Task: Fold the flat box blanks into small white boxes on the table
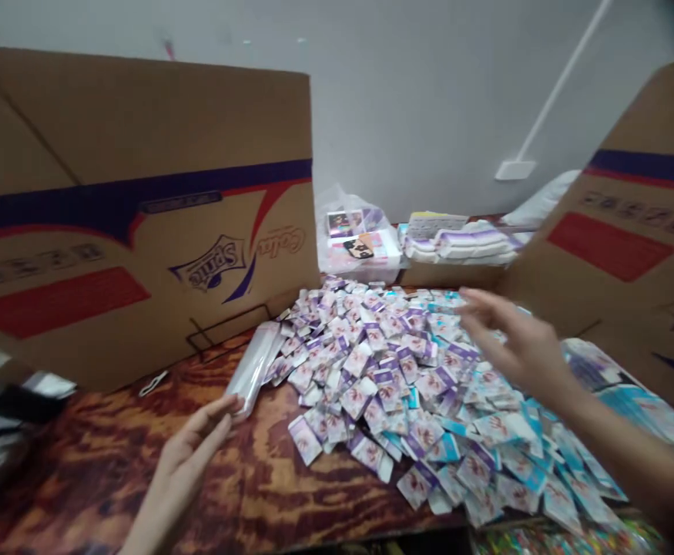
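A large pile of small white packets (371,385) with purple or blue ends covers the middle and right of the patterned table. My left hand (189,451) is at the pile's left, with its fingertips at the lower end of a clear plastic bag (254,362). Its thumb and index finger look apart; whether they touch the bag is not clear. Over the right side of the pile hovers my right hand (513,339), fingers apart and slightly blurred, with nothing visible in it.
Tall cardboard boxes stand at the left (244,223) and right (608,254). Behind the pile are a plastic bag with printed cards (363,247) and a low box of white-purple packs (469,243). A small white loop (152,383) lies near the left box.
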### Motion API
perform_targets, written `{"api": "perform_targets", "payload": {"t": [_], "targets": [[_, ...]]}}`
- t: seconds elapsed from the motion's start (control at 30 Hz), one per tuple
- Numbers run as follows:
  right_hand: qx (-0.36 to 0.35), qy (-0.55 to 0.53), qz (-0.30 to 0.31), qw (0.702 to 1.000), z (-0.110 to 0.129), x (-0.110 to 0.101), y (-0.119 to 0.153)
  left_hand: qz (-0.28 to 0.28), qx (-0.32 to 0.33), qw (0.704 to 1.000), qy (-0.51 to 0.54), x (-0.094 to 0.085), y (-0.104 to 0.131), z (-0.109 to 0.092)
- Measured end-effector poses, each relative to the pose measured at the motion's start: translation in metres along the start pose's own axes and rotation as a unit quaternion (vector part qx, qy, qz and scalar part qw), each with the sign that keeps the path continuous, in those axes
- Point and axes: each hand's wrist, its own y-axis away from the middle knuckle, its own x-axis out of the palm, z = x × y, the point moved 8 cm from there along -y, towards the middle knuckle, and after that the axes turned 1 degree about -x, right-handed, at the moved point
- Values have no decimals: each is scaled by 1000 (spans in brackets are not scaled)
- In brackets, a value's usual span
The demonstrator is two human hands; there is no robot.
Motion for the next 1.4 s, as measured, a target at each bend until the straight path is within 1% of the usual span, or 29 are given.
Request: {"api": "perform_targets", "payload": {"t": [0.03, 0.07, 0.1, 0.13, 0.17, 0.2, 0.27, 0.33, 0.43, 0.5, 0.53, 0.57, 0.6, 0.63, 0.7, 0.73, 0.77, 0.8, 0.87, 0.93, 1.03, 1.13, 1.23, 1.3, 1.4], "targets": [[-99, 48, 44, 993, 27, 20, 24, -12, -5, 1000, 6, -3, 13, 18], [-185, 81, 78, 976, 50, 40, 51, -3, -16, 1000, 4, -1, 23, 38], [-254, 101, 117, 955, 67, 62, 80, 1, -18, 1000, -3, 2, 32, 56], [-301, 126, 161, 932, 78, 83, 109, 22, -15, 999, -18, 8, 39, 74], [-326, 150, 197, 913, 83, 102, 134, 45, -5, 998, -34, 16, 45, 89], [-345, 161, 209, 901, 85, 115, 155, 70, 15, 996, -61, 25, 50, 101], [-354, 189, 249, 882, 77, 132, 188, 90, 92, 980, -149, 40, 58, 115], [-329, 221, 283, 874, 59, 135, 208, 101, 183, 949, -236, 57, 64, 120], [-300, 258, 305, 866, 34, 120, 226, 116, 286, 896, -318, 78, 67, 119], [-317, 275, 303, 856, 25, 110, 238, 109, 336, 867, -351, 84, 59, 111], [-330, 284, 299, 849, 21, 106, 244, 91, 356, 856, -365, 82, 51, 103], [-333, 293, 293, 847, 14, 104, 248, 63, 367, 846, -381, 78, 40, 95], [-341, 297, 290, 843, 7, 105, 253, 24, 373, 838, -398, 70, 27, 87], [-353, 296, 286, 840, -1, 106, 256, -28, 363, 832, -419, 59, 11, 78], [-384, 287, 253, 841, -17, 110, 259, -104, 311, 811, -485, 39, -24, 68], [-394, 283, 238, 841, -25, 113, 258, -125, 277, 801, -516, 32, -41, 65], [-400, 280, 229, 842, -34, 117, 255, -132, 243, 793, -543, 26, -57, 65], [-404, 280, 221, 843, -42, 121, 252, -124, 210, 788, -566, 24, -73, 67], [-410, 285, 212, 840, -54, 129, 246, -86, 148, 785, -595, 26, -99, 75], [-424, 292, 205, 832, -60, 133, 241, -66, 116, 787, -602, 30, -118, 81], [-446, 304, 196, 818, -60, 135, 238, -59, 92, 795, -597, 32, -136, 86], [-455, 309, 191, 813, -59, 133, 234, -47, 77, 807, -583, 27, -148, 89], [-455, 323, 193, 807, -62, 134, 229, -26, 77, 823, -562, 19, -153, 88], [-457, 324, 189, 806, -64, 135, 226, -19, 87, 833, -546, 13, -152, 84], [-462, 302, 183, 813, -72, 138, 224, -26, 103, 849, -518, 4, -144, 77]]}}
